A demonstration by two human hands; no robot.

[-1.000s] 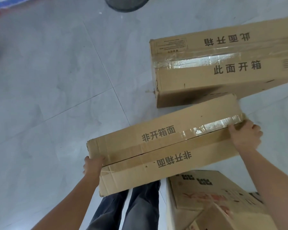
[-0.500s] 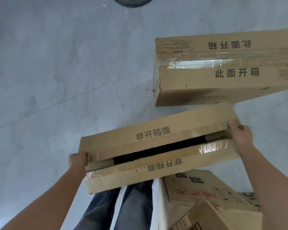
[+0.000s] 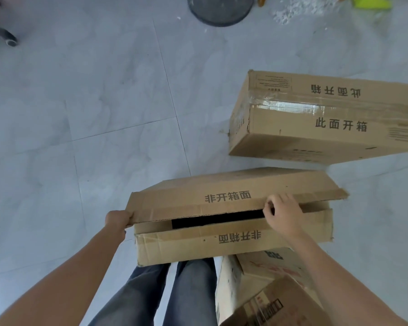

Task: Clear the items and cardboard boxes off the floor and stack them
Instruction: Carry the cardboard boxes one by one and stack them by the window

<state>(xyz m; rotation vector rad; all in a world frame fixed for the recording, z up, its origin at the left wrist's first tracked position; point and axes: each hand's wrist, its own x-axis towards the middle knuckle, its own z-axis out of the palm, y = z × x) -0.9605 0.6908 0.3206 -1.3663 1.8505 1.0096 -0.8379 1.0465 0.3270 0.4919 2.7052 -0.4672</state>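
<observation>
I hold a long flat cardboard box point(image 3: 222, 245) in front of my legs, above the floor. Its two top flaps have parted and a dark gap runs between them. My left hand point(image 3: 117, 220) grips the left corner of the far flap point(image 3: 233, 191). My right hand point(image 3: 282, 214) has its fingers curled over the edge of that same flap, near the middle right. A larger taped cardboard box point(image 3: 316, 123) lies on the floor beyond, to the right. Another printed cardboard box point(image 3: 264, 285) stands at my feet, lower right.
Grey tiled floor point(image 3: 92, 114) spreads open to the left and ahead. A round dark base point(image 3: 219, 10) sits at the top centre, a chair caster point(image 3: 10, 40) at the top left. White debris and a yellow-green object point(image 3: 370, 2) lie at the top right.
My right hand left the box's right end and took hold of the far flap's edge. The gap between the flaps widened. The view shifted, showing more floor.
</observation>
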